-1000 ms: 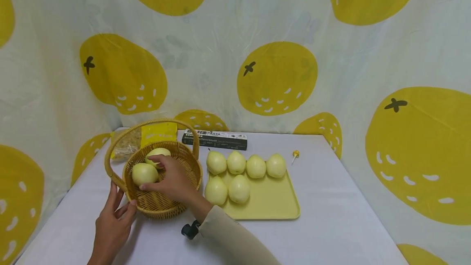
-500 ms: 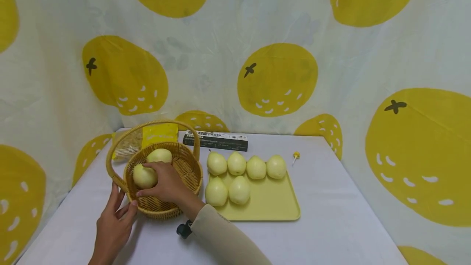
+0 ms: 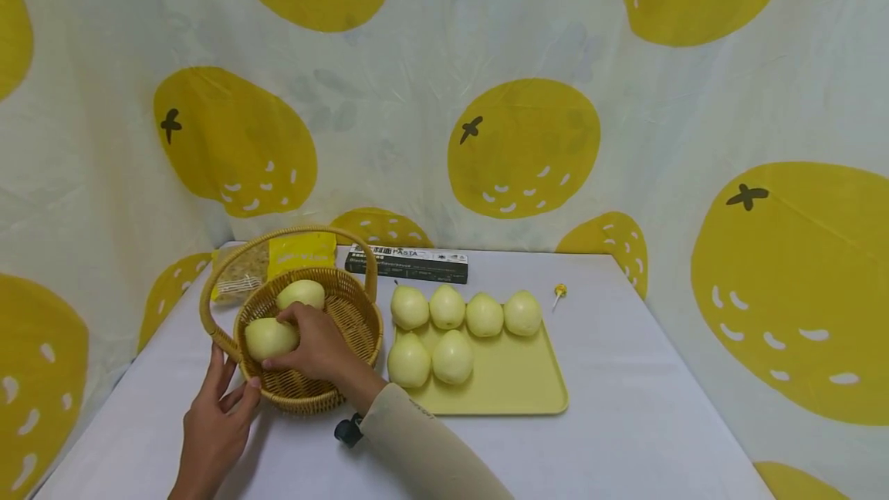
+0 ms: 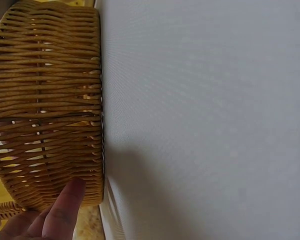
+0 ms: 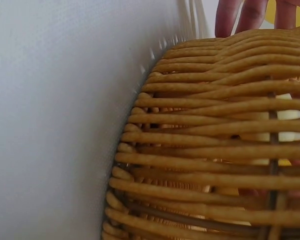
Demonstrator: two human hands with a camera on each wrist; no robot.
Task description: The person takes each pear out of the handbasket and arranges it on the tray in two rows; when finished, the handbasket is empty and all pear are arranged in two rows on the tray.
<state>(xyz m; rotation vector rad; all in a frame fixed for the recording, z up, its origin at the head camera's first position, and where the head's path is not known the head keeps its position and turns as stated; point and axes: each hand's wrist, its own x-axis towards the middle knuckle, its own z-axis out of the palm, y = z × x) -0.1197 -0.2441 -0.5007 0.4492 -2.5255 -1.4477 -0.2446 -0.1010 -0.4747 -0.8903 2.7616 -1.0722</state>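
A round wicker basket (image 3: 347, 295) with a tall arched handle (image 3: 305, 230) stands on the left part of the table. Inside it, my right hand (image 3: 316, 342) grips a pale green pear (image 3: 267, 339) between thumb and fingers. Behind that lies a second pear (image 3: 302, 295), apart from the fingers. My left hand (image 3: 215, 423) rests on the basket's outer left side, below the handle's base. In the left wrist view one straight finger (image 4: 65, 210) touches the woven wall (image 4: 50, 105). The right wrist view mostly shows wicker (image 5: 215, 130), hiding most of the right hand.
A yellow tray (image 3: 517, 384) right of the basket bears several pears (image 3: 453, 357) along its back and left. Behind are a yellow bag (image 3: 302, 249) and a black PASTA box (image 3: 408, 265). A lollipop (image 3: 559, 293) lies at the back right.
My right hand has closed round the front pear, which has turned onto its side and shifted slightly left. My left hand has stayed at the basket's side.
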